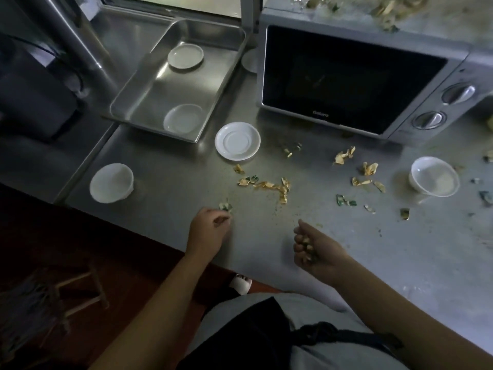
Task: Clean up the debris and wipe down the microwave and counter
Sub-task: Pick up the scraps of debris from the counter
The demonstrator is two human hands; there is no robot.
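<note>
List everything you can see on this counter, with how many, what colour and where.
microwave: one, silver, black door, back right
debris: many scraps, yellow and green, counter centre and right, also on the microwave top
tray: one, steel, back left, holding two white dishes
saucer: one, white, beside the tray
bowls: two, white, left edge and right
counter: steel
left hand: pinches a green scrap
right hand: holds gathered scraps
</note>
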